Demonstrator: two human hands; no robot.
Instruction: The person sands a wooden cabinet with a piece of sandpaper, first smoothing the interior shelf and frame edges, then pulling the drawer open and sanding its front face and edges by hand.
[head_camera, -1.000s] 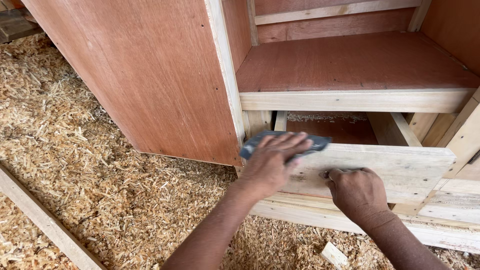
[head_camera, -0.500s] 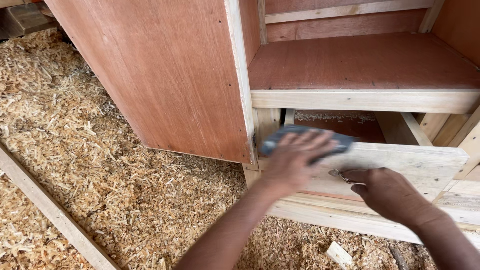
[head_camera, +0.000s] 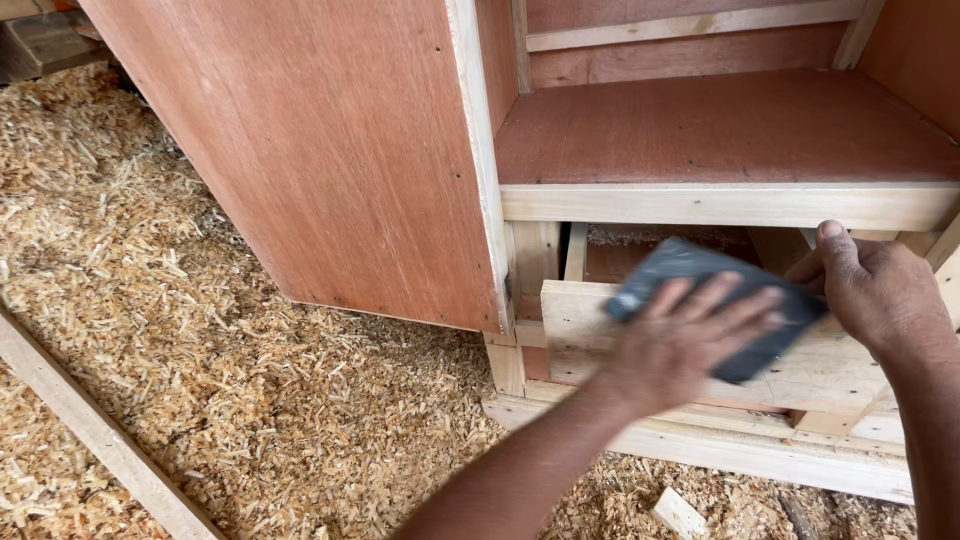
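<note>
My left hand (head_camera: 680, 345) lies flat, fingers spread, on a dark grey sheet of sandpaper (head_camera: 690, 262) and presses it against the pale wooden drawer front (head_camera: 575, 340). The hand looks blurred. At the drawer's upper right end, my right hand (head_camera: 880, 295) grips the drawer front with the thumb raised, touching the sandpaper's right edge. The drawer sits partly pulled out of a reddish-brown plywood cabinet (head_camera: 330, 150), under its shelf (head_camera: 720, 130).
Wood shavings (head_camera: 150, 300) cover the floor to the left of and below the cabinet. A long pale wooden strip (head_camera: 90, 430) lies diagonally at the lower left. A small offcut block (head_camera: 680, 512) rests in the shavings below the drawer.
My left hand has slid the sandpaper to the right along the drawer front. My right hand has moved from the drawer's face up to its right end.
</note>
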